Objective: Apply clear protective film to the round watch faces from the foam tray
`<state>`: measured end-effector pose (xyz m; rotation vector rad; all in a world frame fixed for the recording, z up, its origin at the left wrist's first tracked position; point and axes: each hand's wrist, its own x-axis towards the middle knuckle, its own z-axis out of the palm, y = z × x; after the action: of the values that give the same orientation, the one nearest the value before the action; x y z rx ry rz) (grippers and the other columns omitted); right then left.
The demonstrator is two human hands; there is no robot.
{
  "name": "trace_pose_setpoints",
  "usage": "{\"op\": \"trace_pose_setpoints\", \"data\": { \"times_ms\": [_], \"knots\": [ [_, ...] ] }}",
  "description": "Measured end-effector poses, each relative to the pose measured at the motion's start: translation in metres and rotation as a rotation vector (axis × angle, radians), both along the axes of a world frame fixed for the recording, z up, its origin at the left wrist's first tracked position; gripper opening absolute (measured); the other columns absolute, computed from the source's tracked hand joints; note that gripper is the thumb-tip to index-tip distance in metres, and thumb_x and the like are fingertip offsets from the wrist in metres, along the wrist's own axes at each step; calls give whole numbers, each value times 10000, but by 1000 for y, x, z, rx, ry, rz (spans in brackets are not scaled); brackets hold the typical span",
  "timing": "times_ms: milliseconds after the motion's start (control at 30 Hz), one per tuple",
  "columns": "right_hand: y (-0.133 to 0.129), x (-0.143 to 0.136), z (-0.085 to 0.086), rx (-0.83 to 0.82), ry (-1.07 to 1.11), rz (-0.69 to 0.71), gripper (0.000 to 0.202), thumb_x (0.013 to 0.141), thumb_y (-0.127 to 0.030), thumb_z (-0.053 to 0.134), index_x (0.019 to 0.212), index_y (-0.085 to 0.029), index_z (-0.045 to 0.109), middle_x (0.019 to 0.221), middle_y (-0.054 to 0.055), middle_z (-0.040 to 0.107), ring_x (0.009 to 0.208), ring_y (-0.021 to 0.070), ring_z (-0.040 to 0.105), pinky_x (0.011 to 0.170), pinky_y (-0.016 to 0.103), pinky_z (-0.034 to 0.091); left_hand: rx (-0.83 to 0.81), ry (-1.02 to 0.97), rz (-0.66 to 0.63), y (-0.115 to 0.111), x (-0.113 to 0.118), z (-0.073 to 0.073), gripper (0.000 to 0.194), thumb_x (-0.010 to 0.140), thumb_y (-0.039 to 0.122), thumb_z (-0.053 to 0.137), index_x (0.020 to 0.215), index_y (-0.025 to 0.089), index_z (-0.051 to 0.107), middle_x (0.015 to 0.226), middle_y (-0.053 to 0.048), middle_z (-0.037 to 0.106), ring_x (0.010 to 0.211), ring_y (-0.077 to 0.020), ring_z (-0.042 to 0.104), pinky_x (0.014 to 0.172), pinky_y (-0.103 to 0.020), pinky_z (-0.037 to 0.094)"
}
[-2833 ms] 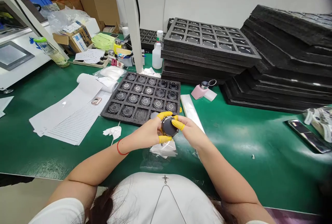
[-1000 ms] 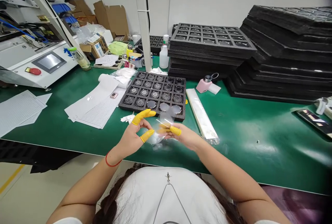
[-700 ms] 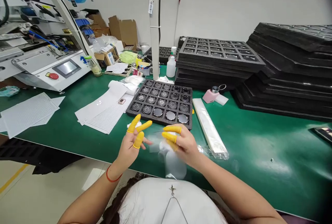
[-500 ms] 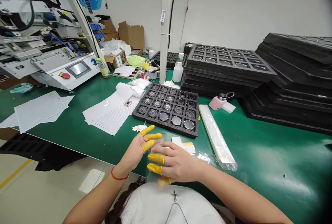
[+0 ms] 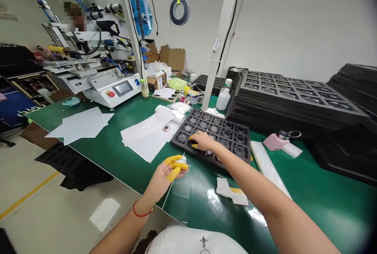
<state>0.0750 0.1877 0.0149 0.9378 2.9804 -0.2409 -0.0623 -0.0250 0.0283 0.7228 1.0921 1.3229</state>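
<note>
A black foam tray (image 5: 193, 152) with several round parts in its compartments lies on the green table. My right hand (image 5: 202, 141) reaches over its front left part, with yellow-covered fingertips down in a compartment; what they grip, if anything, is too small to tell. My left hand (image 5: 172, 170), also in yellow finger covers, hovers in front of the tray's left corner, fingers curled near the thumb. Beside its fingertips are a small white wad (image 5: 182, 159) and a thin stick; whether it holds them is unclear. White cloth pieces (image 5: 231, 192) lie in front of the tray.
Paper sheets (image 5: 144, 138) lie left of the tray, with more sheets (image 5: 85, 125) farther left. A pink bottle (image 5: 276, 141) and a long white packet (image 5: 269, 167) are at the right. Stacked black trays (image 5: 282, 101) stand behind. A person (image 5: 77, 16) is at the machine (image 5: 118, 91).
My right hand has moved away from my left hand, forward onto the tray. The view has turned left and up, bringing the person and more of the machine into sight.
</note>
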Motion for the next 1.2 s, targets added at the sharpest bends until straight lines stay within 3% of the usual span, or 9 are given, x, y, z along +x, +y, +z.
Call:
{"op": "trace_pose_setpoints", "data": {
  "times_ms": [133,267,367,467,600,833,967,1067,1200],
  "knots": [
    [-4,2,13,19,30,-30,172,744,-130,689,912,-146,662,931,120,611,939,267,533,796,347,405,14,6,-28,6,-6,-5,559,786,438,701,1200,124,494,1035,-130,695,942,-224,689,880,-352,526],
    [-45,17,32,42,201,-75,229,841,-24,486,1001,-145,596,1019,106,568,957,197,530,825,303,433,90,-37,-182,13,-7,-13,626,811,518,637,1264,126,453,1091,-166,661,1010,-261,661,918,-412,503],
    [-88,32,39,-65,422,69,255,844,1,452,990,-172,569,1036,72,559,954,152,522,813,256,460,163,-89,-373,18,-3,-15,740,734,563,689,1304,169,431,1137,-160,628,1028,-277,646,908,-430,508],
    [-120,47,42,-112,533,232,255,779,21,472,903,-172,585,974,76,566,868,170,502,723,274,474,206,-80,-468,22,2,-14,744,687,463,777,1300,214,438,1208,-133,582,997,-243,638,872,-396,521],
    [-139,60,40,43,496,264,301,727,51,433,870,-172,576,929,83,579,870,196,466,732,315,468,175,75,-467,24,12,-11,658,701,239,791,1256,244,438,1187,-67,579,958,-172,622,879,-331,497],
    [-153,61,33,296,309,263,174,780,-41,498,908,-151,542,795,62,553,725,186,480,714,326,463,280,372,-545,22,33,1,274,747,208,711,989,177,584,1023,-80,649,962,-244,616,801,-350,515],
    [-161,68,30,266,311,171,164,776,-31,486,878,-151,531,778,53,546,682,177,465,618,306,431,256,329,-605,20,45,2,305,741,196,711,1019,183,586,1002,-70,654,956,-246,625,828,-358,515],
    [-169,82,34,123,438,114,205,776,-25,450,909,-168,514,829,58,549,709,169,475,590,273,424,225,371,-573,20,46,0,448,738,200,711,1144,195,523,1055,-77,632,956,-232,627,828,-346,520],
    [-181,108,25,-122,663,-127,296,840,-22,404,1074,-193,461,951,53,543,825,151,522,696,266,469,114,476,-282,23,26,13,578,703,211,747,1195,223,444,1015,-35,609,854,-169,632,770,-292,531]
  ]
}}
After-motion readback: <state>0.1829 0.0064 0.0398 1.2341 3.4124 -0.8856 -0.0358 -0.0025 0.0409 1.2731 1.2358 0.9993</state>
